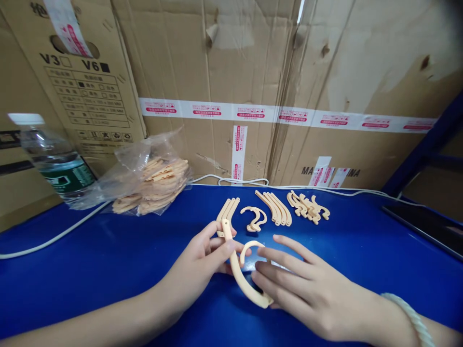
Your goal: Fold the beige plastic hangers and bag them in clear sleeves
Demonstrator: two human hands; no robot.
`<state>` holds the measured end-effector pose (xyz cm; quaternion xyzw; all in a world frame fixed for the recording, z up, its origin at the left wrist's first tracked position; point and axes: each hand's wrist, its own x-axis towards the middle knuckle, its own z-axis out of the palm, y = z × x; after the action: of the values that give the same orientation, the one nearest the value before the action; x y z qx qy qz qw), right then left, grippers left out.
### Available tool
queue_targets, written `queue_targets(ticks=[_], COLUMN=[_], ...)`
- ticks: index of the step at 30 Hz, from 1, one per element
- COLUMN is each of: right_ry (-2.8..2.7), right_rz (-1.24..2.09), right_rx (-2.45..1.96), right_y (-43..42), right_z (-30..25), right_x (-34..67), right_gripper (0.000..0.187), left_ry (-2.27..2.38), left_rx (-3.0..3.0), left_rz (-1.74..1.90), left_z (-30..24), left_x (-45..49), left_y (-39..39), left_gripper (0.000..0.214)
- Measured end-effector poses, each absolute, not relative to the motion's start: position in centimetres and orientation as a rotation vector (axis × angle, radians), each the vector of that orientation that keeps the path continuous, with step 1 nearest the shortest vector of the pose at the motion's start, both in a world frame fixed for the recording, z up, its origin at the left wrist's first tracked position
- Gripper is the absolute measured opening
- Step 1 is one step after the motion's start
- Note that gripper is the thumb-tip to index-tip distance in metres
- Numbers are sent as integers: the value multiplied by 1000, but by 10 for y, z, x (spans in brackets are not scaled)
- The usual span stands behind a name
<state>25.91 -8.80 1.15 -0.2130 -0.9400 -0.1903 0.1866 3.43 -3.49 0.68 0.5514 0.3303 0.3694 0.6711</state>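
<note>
Right hand [307, 289] covering the end of a curved strip [239, 278], its grip being unclear, left hand [200, 255] clamping that strip, small pieces [307, 206] lying beyond on the tabletop [108, 270]

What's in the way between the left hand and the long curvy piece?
Nothing that I can see: the left hand holds the long curved piece between thumb and fingers. The right hand is by the piece's lower end; whether it grips there is hidden.

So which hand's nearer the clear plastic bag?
Left. The left hand is right of the clear plastic bag and nearer the camera; the right hand is farther right, past the left one.
</note>
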Motion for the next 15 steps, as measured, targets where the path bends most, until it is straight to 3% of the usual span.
queue_targets(ticks=[6,11,15], right_ry=[-2562,-2483,-2444], right_rz=[-326,-234,-250], right_rx=[-749,-798,-781], right_y=[-84,-88,-93], right_z=[11,8,6], right_x=[265,263,257], right_gripper=[24,22,23], left_ry=[871,858,456], left_rx=[1435,2449,2973], left_rz=[953,1253,1018], left_z=[3,-4,-6], left_x=[32,26,28], left_y=[-34,-38,-49], left_gripper=[36,43,24])
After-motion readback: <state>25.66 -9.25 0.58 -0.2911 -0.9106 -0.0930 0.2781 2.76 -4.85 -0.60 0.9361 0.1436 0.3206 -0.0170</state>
